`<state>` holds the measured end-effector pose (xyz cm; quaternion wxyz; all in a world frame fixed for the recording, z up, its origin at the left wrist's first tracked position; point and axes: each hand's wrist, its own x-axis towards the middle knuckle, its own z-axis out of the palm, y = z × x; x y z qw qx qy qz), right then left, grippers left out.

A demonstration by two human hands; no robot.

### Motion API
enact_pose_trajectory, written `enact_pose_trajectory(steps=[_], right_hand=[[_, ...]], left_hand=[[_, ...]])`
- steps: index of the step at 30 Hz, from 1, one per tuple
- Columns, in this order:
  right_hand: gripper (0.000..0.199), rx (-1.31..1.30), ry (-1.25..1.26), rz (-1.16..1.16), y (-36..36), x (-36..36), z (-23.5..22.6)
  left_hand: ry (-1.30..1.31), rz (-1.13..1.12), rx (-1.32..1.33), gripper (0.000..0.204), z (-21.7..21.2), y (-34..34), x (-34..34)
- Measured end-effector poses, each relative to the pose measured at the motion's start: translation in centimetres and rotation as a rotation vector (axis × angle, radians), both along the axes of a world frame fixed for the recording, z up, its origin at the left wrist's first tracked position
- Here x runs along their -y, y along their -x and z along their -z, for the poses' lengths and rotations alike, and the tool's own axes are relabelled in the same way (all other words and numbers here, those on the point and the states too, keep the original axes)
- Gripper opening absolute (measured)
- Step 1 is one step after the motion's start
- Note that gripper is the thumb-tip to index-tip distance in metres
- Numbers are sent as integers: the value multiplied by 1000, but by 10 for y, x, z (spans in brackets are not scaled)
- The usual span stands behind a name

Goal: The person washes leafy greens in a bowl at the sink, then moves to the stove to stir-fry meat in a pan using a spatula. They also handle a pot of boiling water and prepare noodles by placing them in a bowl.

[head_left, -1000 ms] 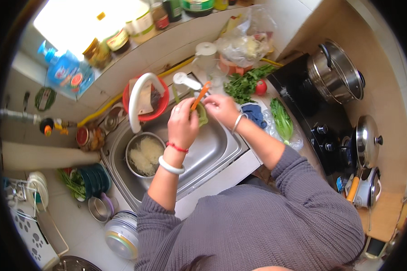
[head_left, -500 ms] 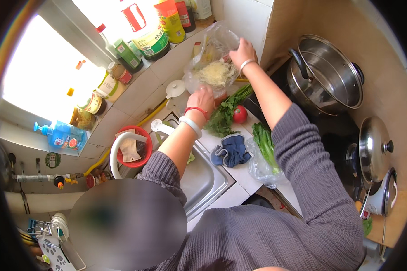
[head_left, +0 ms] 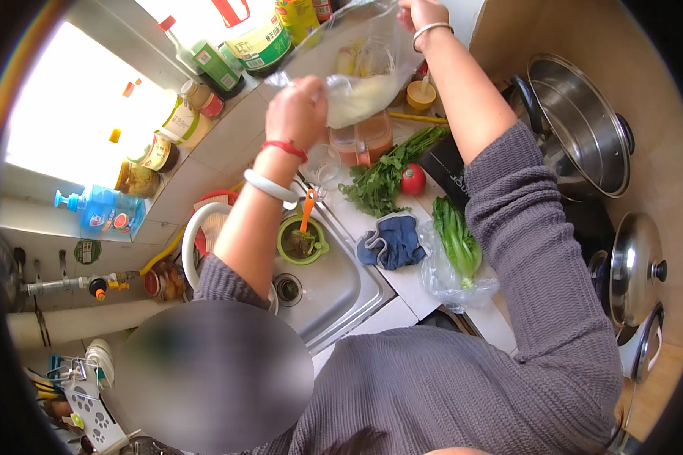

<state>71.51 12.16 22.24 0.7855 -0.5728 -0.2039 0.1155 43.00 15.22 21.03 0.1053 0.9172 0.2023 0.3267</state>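
A clear plastic bag (head_left: 322,53) is stretched between my two hands over the back of the counter. Pale, thin noodles (head_left: 357,105) lie bunched in its lower part. My left hand (head_left: 296,114) is closed on the bag's left edge. Up at the top of the view, my right hand (head_left: 423,14) pinches the opposite edge. Beneath the bag stands a lidded container (head_left: 360,144) with reddish contents. A bunch of leafy herbs (head_left: 387,174) and a tomato (head_left: 413,180) lie just in front of it.
Left of centre, the sink (head_left: 341,296) holds a green bowl (head_left: 301,241) with an orange-handled tool. A blue cloth (head_left: 396,241) and bagged leafy greens (head_left: 457,244) lie on the counter. A steel pot (head_left: 584,136) stands right, and bottles (head_left: 212,72) line the sill.
Both hands have risen and moved apart, the left going up and leftward, pulling the bag wide. The container beneath and the green bowl in the sink now show.
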Motion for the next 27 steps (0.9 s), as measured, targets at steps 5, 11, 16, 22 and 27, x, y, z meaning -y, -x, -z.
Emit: enact_pose_trajectory(steps=[5,11,16,22,27], right_hand=[[3,-151,-194,-202,57,19,-76],[5,230,-265,-403,102,75,-145],[8,125,-390,-733,179,121,-173],[13,525,-243,-817,256,196,-180],[52,328,-152,-1104,351,236,-149]], left_hand=[[3,-53,177,13,-59,20,-16],[164,32,268,22,-120,49,8],[286,205,166,22,-149,114,37],[359,397,265,10,-182,190,106],[383,474,128,9,-194,246,170]])
